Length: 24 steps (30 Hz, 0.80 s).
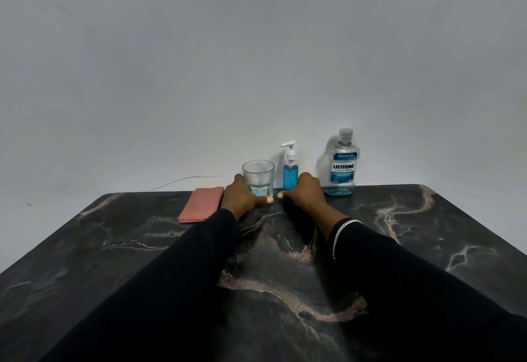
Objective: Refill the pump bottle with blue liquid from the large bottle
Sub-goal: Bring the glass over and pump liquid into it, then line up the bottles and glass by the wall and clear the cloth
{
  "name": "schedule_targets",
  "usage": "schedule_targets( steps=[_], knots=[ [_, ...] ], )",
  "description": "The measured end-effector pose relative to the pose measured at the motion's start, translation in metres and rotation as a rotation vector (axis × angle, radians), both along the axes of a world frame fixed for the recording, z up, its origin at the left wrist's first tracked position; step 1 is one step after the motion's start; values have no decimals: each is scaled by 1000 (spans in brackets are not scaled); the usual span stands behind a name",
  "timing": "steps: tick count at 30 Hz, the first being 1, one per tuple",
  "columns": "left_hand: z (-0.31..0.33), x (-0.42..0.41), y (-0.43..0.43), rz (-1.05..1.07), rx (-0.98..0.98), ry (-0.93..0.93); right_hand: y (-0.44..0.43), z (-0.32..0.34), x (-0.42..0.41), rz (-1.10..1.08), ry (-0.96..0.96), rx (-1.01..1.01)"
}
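Note:
A small pump bottle [290,176] with a white pump head stands at the table's far edge, mostly full of blue liquid. To its right stands the large clear mouthwash bottle [343,166], capped, with only a shallow layer of blue liquid at its bottom. My left hand [242,197] lies palm down on the table, against the left front of a glass, thumb pointing right. My right hand [307,190] lies palm down just in front of the pump bottle, thumb pointing left. Neither hand holds anything.
A clear drinking glass [258,172] with a little bluish liquid stands left of the pump bottle. A folded pink cloth [201,205] lies further left. All rest on a dark marble table [427,247] against a plain grey wall.

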State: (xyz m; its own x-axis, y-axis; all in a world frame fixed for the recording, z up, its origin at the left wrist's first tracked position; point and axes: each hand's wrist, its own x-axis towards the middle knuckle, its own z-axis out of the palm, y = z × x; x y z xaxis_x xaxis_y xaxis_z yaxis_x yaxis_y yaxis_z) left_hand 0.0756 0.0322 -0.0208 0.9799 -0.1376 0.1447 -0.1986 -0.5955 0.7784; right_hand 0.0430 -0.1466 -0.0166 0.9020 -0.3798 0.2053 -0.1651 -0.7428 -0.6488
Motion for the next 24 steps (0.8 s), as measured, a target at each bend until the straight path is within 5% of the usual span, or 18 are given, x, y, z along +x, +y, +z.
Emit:
schedule_targets(
  steps=[6,12,18,24],
  knots=[
    [15,-23,19,-38,42,17,2,11,-24,7,16,35],
    [32,-44,66,35,157,-242,38,28,-70,101,-193,9],
    [23,-52,114,127,406,-215,113,31,-71,346,-132,-31],
    [10,-55,132,76,399,-158,163,18,-44,430,5,-21]
  ],
)
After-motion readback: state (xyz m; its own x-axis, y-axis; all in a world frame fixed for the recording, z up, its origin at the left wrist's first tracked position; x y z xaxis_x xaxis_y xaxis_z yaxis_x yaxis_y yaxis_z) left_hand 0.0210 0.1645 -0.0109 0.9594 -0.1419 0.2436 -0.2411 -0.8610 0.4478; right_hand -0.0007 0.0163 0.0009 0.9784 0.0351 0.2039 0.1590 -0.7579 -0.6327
